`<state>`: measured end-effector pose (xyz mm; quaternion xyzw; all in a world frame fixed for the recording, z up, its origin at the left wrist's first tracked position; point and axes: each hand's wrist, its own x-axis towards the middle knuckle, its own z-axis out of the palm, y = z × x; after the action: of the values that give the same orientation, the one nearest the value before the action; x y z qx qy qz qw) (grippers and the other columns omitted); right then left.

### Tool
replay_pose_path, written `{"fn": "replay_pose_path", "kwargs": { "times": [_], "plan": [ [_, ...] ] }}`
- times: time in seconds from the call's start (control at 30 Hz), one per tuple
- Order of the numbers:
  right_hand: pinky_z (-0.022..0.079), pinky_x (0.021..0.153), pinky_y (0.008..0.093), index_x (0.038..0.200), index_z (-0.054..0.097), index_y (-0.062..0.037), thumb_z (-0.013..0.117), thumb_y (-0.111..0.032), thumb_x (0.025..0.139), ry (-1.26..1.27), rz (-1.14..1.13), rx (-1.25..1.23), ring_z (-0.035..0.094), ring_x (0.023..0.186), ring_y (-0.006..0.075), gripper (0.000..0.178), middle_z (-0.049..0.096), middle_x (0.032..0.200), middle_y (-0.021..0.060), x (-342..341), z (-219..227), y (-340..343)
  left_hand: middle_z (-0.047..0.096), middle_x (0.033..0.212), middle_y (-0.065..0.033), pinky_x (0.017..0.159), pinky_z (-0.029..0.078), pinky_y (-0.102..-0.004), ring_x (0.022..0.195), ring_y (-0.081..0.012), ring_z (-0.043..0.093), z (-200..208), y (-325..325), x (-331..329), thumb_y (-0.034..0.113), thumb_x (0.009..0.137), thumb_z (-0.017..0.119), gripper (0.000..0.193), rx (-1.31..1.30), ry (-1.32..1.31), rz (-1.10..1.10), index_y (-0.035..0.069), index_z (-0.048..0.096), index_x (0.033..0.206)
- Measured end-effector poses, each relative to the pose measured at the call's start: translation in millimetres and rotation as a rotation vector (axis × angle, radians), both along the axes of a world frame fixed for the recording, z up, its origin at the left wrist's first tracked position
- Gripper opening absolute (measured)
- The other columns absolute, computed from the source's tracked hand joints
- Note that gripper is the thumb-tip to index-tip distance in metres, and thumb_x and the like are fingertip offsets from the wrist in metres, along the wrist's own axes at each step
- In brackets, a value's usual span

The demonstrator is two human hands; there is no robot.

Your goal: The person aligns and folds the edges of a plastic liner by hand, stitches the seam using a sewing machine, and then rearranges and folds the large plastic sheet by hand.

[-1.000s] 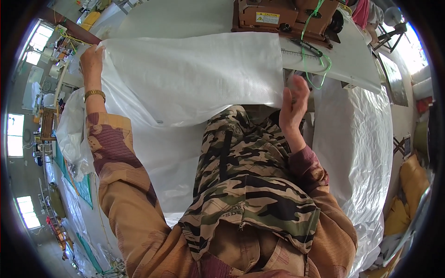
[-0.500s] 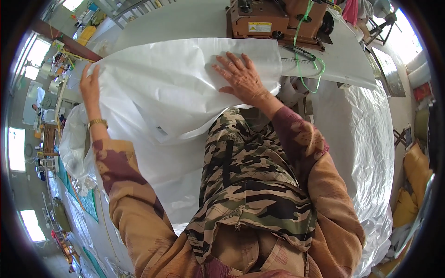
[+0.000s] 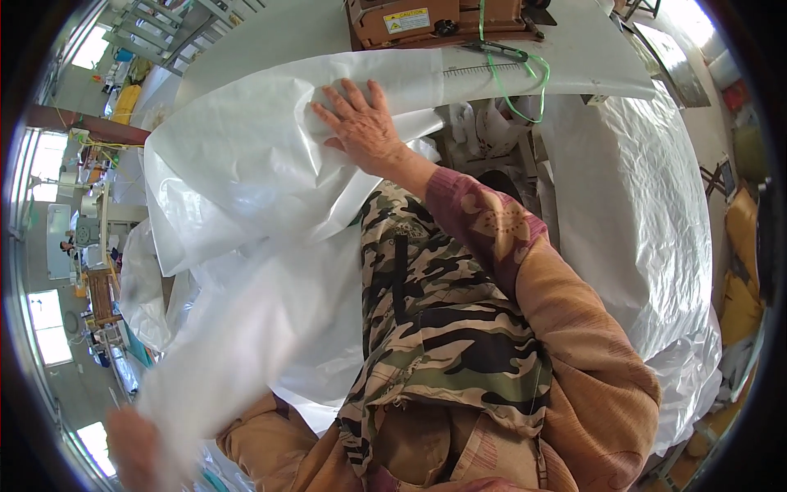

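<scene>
A large white plastic sheet (image 3: 238,131) lies over the near edge of the pale table and hangs down toward my lap. My right hand (image 3: 361,123) rests flat on its upper part, fingers spread. At the lower left, my left hand (image 3: 134,447) is smeared by motion. A blurred length of the sheet stretches down to it, over my left forearm, and seems gripped there; the separate fingers do not show.
A brown sewing machine (image 3: 443,23) stands on the table (image 3: 262,41). Right of the sheet are a ruler scale (image 3: 471,72), a black-handled tool (image 3: 502,51) and a green string (image 3: 537,86). Crinkled silvery-white sheeting (image 3: 627,221) hangs at the right.
My left hand has swept from the sheet's far left edge down to the lower left, drawing part of the sheet along. My right hand remains flat on the sheet. The whole view has shifted slightly.
</scene>
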<state>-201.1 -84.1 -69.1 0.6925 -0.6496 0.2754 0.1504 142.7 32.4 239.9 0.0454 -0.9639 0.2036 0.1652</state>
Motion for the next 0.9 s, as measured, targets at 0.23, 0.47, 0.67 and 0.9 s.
{"fn": "replay_pose_path", "kwargs": {
  "times": [0.23,0.47,0.67,0.9],
  "plan": [
    [0.024,0.112,0.0495,0.136,0.051,-0.0166,0.063,-0.04,0.088,0.047,-0.035,0.062,0.039,0.132,0.0263,0.055,0.049,0.138,0.005,20,21,-4,0.063,0.078,-0.0023,0.054,0.045,-0.0339,0.063,-0.0208,0.06,-60,-49,-167,0.025,0.083,0.066,0.01,1.028,-0.621,-0.6,0.017,0.071,0.087],
    [0.035,0.103,0.0457,0.126,0.054,-0.0088,0.059,-0.021,0.086,0.037,0.247,-0.057,0.048,0.116,0.031,0.042,0.056,0.124,0.0122,-27,22,33,0.065,0.089,-0.0054,0.067,0.051,-0.0333,0.076,-0.0251,0.064,-185,-138,-300,0.003,0.082,0.066,0.009,0.578,0.195,-0.099,0.004,0.068,0.09],
    [0.045,0.095,0.0425,0.117,0.057,-0.0021,0.056,-0.005,0.084,-0.121,0.502,0.028,0.057,0.102,0.0351,0.033,0.062,0.111,0.0183,-100,17,40,0.064,0.108,-0.0115,0.086,0.05,-0.0337,0.101,-0.0266,0.061,-254,-214,-292,0.001,0.083,0.064,0.016,0.825,0.435,0.024,-0.004,0.064,0.099],
    [0.039,0.091,0.0447,0.099,0.06,-0.0069,0.069,-0.024,0.082,-0.048,-0.182,-0.224,0.055,0.106,0.0302,0.026,0.062,0.113,0.0091,-122,24,27,0.066,0.107,-0.0064,0.086,0.051,-0.0352,0.1,-0.0258,0.063,-277,-221,-283,0.005,0.081,0.065,0.015,0.842,0.543,0.059,0.0,0.068,0.095]
  ]
}}
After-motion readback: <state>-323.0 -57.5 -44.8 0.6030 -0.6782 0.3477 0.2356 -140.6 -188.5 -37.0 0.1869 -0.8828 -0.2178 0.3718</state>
